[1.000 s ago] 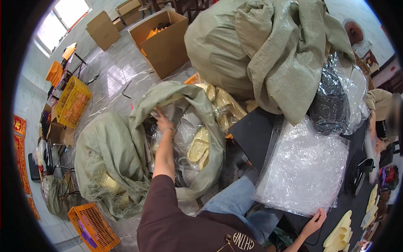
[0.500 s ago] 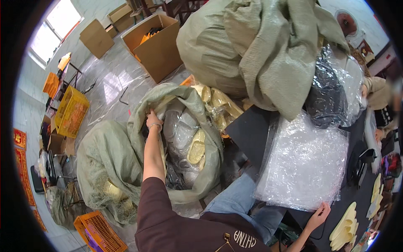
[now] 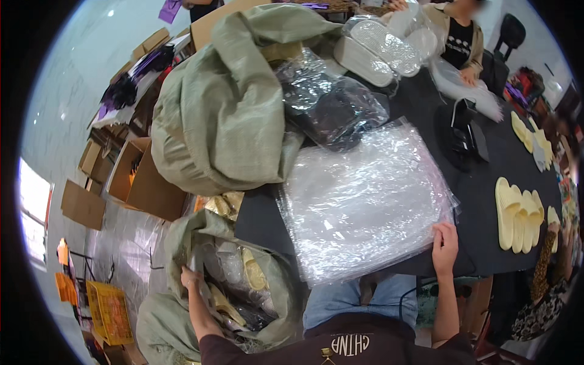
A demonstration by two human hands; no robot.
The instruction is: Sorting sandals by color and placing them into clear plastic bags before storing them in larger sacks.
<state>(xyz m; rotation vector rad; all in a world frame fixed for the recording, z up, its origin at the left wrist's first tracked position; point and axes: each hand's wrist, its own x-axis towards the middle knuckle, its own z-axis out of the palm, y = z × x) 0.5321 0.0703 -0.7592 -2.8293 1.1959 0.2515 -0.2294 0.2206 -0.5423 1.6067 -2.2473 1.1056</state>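
Pale-yellow slippers (image 3: 519,224) lay at two o'clock, clear plastic bags (image 3: 368,204) at ten from right hand (image 3: 446,246); grip unclear, left hand's (image 3: 191,277) too.

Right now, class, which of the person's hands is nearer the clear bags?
Right. The right hand is at the near right corner of the clear bags; the left hand is off to their left, at the open sack's rim.

The right hand (image 3: 446,246) rests against a stack of clear plastic bags (image 3: 368,207), at its 4 o'clock edge. At 8 o'clock from that stack, I see the left hand (image 3: 191,278) at the rim of an open green sack (image 3: 281,281); yellow slippers (image 3: 519,225) lie at 3 o'clock.
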